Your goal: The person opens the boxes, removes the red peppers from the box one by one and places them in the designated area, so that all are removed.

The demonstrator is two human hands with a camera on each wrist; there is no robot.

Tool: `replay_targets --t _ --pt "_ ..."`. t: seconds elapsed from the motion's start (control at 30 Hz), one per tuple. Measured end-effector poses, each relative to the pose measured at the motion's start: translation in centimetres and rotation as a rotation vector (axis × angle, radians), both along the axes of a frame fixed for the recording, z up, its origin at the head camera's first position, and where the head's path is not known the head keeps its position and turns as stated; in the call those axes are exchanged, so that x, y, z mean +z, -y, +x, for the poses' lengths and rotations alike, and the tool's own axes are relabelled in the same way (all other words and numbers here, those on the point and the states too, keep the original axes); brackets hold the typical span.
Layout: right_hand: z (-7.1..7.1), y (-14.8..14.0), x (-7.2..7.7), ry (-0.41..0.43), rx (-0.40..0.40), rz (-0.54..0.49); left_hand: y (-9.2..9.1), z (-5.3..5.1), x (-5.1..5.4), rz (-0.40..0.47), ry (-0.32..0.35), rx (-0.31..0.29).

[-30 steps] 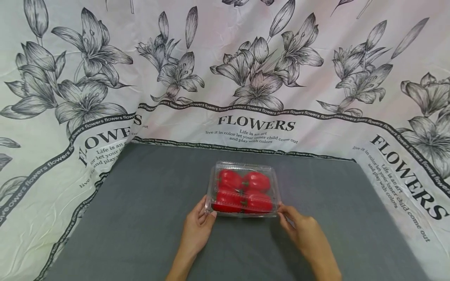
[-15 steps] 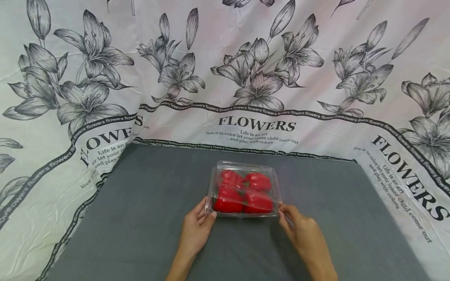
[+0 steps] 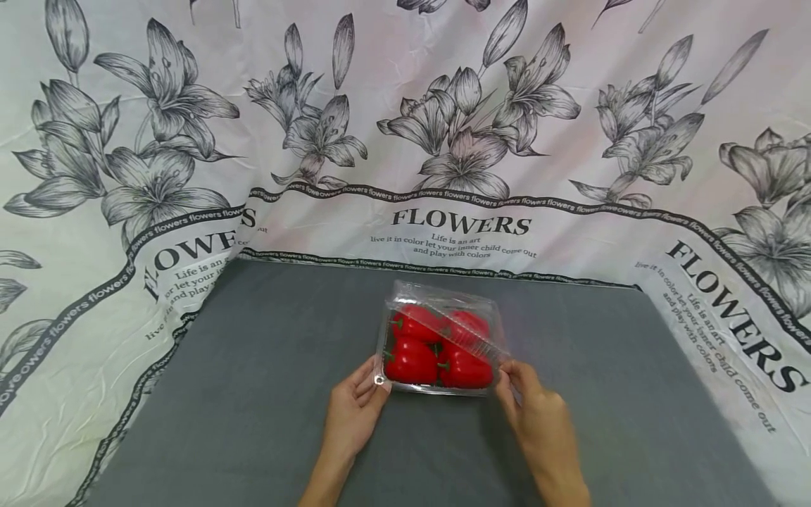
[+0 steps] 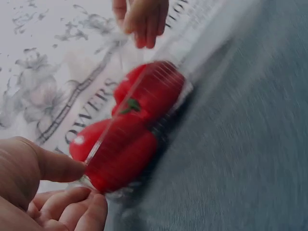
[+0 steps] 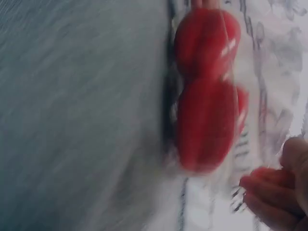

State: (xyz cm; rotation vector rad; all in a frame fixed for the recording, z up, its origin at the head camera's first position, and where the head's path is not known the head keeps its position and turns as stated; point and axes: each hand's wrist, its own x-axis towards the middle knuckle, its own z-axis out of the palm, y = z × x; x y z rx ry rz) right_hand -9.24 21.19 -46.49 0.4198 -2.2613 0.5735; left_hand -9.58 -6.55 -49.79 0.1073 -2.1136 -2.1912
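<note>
A clear plastic box [image 3: 437, 389] with several red peppers [image 3: 412, 361] sits on the grey table. Its clear lid [image 3: 443, 292] lies askew, the front edge lifted and slanting across the peppers. At the box's front left corner, the left hand [image 3: 353, 419] pinches the rim with thumb and fingers. The right hand [image 3: 546, 426] pinches the lid's right front corner. Close up in the left wrist view, the left hand [image 4: 57, 192] grips the corner beside the peppers [image 4: 122, 154]. Blur in the right wrist view softens the peppers [image 5: 207, 125] and right hand [image 5: 279, 187].
A grey cloth surface [image 3: 253, 394] surrounds the box. Behind it and on both sides hangs a white curtain [image 3: 317, 225] printed with flowers and lettering.
The lid's front edge has come up and back from the box front, baring the front left peppers. The right hand has shifted slightly left and up with the lid; the left hand has stayed nearly still.
</note>
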Motion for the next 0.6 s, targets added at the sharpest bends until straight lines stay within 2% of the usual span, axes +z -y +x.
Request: replay_targets --t 0.17,0.3,0.6 --pt "0.1 0.6 1.2 -0.03 -0.014 0.034 -0.1 0.2 -0.3 -0.01 -0.006 0.004" --pt "-0.2 0.4 2.2 -0.046 -0.024 0.001 -0.1 0.3 -0.3 -0.009 -0.006 0.004" --pt "-1.2 -0.3 3.9 0.037 -0.002 -0.114 0.1 0.4 -0.2 -0.023 -0.017 0.002"
